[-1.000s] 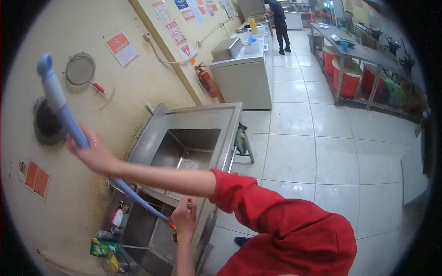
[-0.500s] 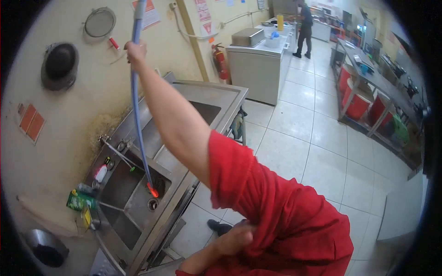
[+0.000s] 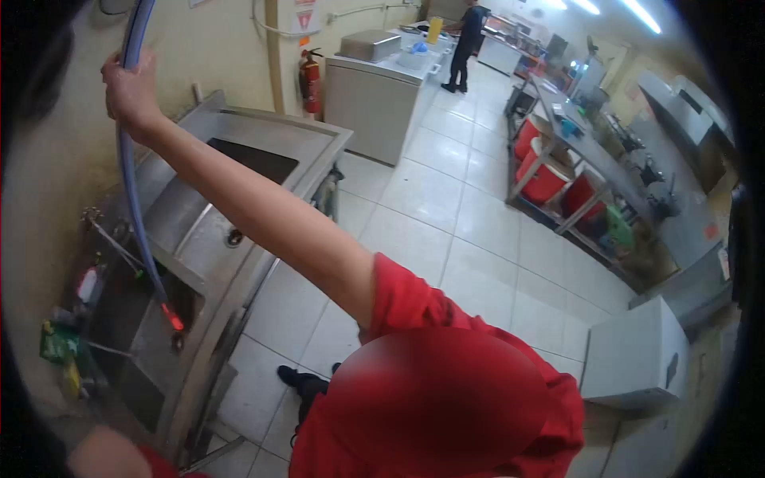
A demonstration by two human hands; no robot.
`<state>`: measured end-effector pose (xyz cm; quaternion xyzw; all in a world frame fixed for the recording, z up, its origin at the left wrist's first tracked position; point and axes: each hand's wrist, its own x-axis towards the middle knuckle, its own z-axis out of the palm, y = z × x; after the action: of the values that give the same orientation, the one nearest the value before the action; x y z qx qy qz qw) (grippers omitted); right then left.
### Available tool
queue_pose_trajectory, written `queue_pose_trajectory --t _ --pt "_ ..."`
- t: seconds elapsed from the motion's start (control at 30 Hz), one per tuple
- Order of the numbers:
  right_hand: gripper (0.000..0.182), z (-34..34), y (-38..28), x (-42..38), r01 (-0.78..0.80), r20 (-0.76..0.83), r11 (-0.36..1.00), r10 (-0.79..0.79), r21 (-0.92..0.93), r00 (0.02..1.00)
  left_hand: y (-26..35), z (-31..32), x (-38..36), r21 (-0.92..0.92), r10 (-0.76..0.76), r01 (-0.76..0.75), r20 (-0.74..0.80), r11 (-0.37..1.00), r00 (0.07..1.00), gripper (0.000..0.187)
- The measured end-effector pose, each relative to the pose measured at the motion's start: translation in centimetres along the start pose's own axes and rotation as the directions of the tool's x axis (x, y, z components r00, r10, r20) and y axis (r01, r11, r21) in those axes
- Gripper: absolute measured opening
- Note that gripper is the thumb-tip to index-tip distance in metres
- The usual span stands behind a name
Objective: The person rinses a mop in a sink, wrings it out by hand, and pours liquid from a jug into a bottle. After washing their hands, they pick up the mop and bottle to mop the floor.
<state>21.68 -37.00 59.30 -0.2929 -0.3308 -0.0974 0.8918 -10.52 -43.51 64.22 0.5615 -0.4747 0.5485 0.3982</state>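
Observation:
My right hand [image 3: 131,92] grips a blue-grey hose [image 3: 130,171] high at the upper left, fingers wrapped round it, with my red-sleeved arm stretched across the view. The hose hangs into a steel sink [image 3: 151,334], where its bright red end [image 3: 172,317] lies near the drain [image 3: 178,342]. Low at the left edge is my left hand [image 3: 107,452], blurred and partly cut off; its fingers cannot be made out, nor anything in them.
A tap [image 3: 92,215] and a green packet [image 3: 57,341] are by the sink. Beyond stand a fire extinguisher [image 3: 311,84], a white counter [image 3: 370,107], and a person in dark clothes [image 3: 466,48]. Red buckets [image 3: 543,171] sit under a steel table [image 3: 570,123]; a white box [image 3: 633,350] is at the right.
The view has swung, so the sink and hose appear further left. My right hand still holds the hose. My left hand has moved from near the red shirt to the lower left.

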Motion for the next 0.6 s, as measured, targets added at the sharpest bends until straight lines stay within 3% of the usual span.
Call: queue_pose_trajectory --t 0.07,0.17,0.2,0.27,0.3,0.37,0.43,0.53,0.6 --pt "0.008 0.8 0.0 -0.7 0.243 0.007 0.965 -0.244 -0.096 0.970 -0.1 0.5 -0.8 0.051 0.017 -0.017 0.004 0.999 1.000 0.047" --pt "0.011 3.1 -0.3 -2.5 0.327 -0.083 0.925 -0.348 -0.194 0.934 -0.5 0.5 -1.4 0.095 0.052 -0.052 0.005 0.994 0.999 0.049" --pt "0.011 3.6 -1.0 -3.2 0.338 -0.076 0.923 -0.356 -0.184 0.931 -0.5 0.5 -1.6 0.109 0.058 -0.059 0.009 0.992 0.998 0.050" --pt "0.013 4.2 -2.5 -4.3 0.162 0.122 0.978 -0.146 -0.133 0.982 -0.4 0.4 -2.1 0.137 0.071 -0.072 0.012 0.988 0.997 0.052" --pt "0.013 4.9 -1.6 -4.3 0.164 0.114 0.978 -0.149 -0.132 0.982 -0.5 0.4 -2.2 0.150 0.076 -0.077 0.013 0.986 0.997 0.053" --pt "0.012 6.5 -0.4 -4.8 0.320 -0.066 0.929 -0.336 -0.186 0.939 -0.5 0.4 -2.3 0.170 0.071 -0.073 0.018 0.983 0.997 0.055" --pt "0.010 7.0 0.3 -5.1 0.345 -0.027 0.923 -0.354 -0.171 0.935 -0.5 0.6 -2.4 0.191 0.080 -0.082 0.018 0.978 0.997 0.057" --pt "0.005 7.5 -1.7 -6.2 0.251 0.159 0.968 -0.245 -0.016 0.956 -0.2 0.2 -2.1 0.226 0.108 -0.113 0.031 0.968 0.994 0.061" --pt "0.004 7.6 -1.2 -6.3 0.293 0.183 0.956 -0.286 -0.010 0.941 -0.1 -0.1 -2.0 0.249 0.137 -0.141 0.034 0.958 0.990 0.063"
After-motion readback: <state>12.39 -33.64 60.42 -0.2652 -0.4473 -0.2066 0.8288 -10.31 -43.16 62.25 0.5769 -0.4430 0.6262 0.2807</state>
